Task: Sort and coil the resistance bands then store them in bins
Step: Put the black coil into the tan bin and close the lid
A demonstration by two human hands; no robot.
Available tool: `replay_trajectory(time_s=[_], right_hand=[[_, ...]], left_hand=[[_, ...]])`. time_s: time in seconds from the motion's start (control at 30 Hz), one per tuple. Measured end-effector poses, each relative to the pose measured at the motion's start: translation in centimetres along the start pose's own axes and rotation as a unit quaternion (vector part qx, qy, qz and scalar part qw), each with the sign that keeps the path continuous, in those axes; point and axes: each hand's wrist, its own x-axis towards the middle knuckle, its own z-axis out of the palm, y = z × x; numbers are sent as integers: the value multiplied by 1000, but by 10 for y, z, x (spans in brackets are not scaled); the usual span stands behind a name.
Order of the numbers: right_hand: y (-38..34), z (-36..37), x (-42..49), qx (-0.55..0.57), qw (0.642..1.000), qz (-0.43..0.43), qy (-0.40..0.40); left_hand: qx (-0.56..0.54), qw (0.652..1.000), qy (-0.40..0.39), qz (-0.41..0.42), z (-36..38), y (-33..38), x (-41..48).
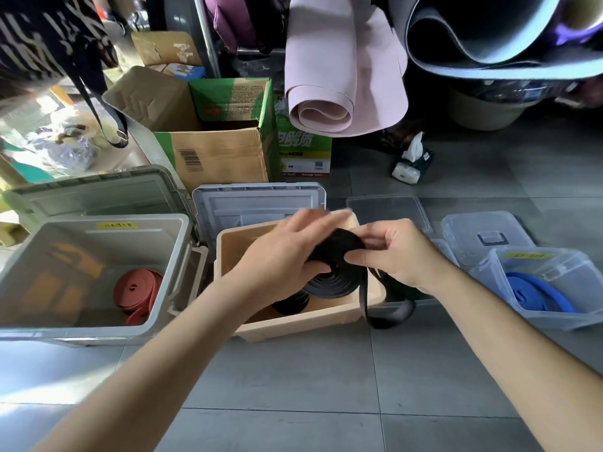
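Over the beige bin (293, 324), a black band coil (329, 282) is gripped by the curled left hand (284, 252) at 9 o'clock and pinched by the right hand (401, 256) at 3 o'clock. Its tail (388, 316) is draped past the bin's 4 o'clock edge; bare floor (293, 386) is seen at 6 o'clock.

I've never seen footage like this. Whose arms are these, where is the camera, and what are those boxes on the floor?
There is no machine here. These are a person's two bare arms, filmed by one wide-angle camera worn on the head and looking down. The left hand and right hand together hold a black band, partly wound into a coil, above a beige bin. Its loose tail hangs by the bin's right corner. Another black coil lies inside. On the tiled floor, the grey bin on the left holds a coiled red band, and the clear bin on the right holds a blue band.
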Motion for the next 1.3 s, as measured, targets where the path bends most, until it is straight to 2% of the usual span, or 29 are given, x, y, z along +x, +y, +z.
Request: replay_trajectory(time_s=[0.03,0.1,0.27,0.4,0.47,0.63,0.7,0.77,0.83,0.9,0.97,1.03,1.13,1.3], right_hand=[[0,1,0,-5,1000,-2,2],[-1,1,2,7,1000,-1,12],[-8,-6,5,18,1000,4,-5],[-9,-2,8,64,997,-7,32],[-10,0,11,87,994,-10,59],[-8,-1,14,89,991,-5,99],[-3,3,14,48,988,8,149],[5,10,14,7,977,36,209],[11,22,17,54,966,69,241],[11,34,23,178,948,102,245],[9,39,29,309,906,129,260],[8,42,32,388,875,131,256],[6,48,32,406,871,132,244],[15,51,34,450,838,172,257]], left_hand=[[27,999,-20,23,-3,1,3],[26,999,-9,25,-5,1,5],[-96,990,83,-54,-7,-8,5],[-177,967,152,-106,-4,-14,3],[-261,939,182,-127,-1,-13,3],[-452,830,261,-195,12,-7,2],[-512,775,286,-236,18,-6,3],[-538,741,307,-258,23,-4,5],[-546,732,301,-274,32,4,5],[-551,722,292,-300,42,12,4],[-567,705,284,-318,50,16,2],[-579,696,269,-329,53,16,2],[-602,677,236,-351,55,15,1],[-709,598,112,-356,53,2,-2]])
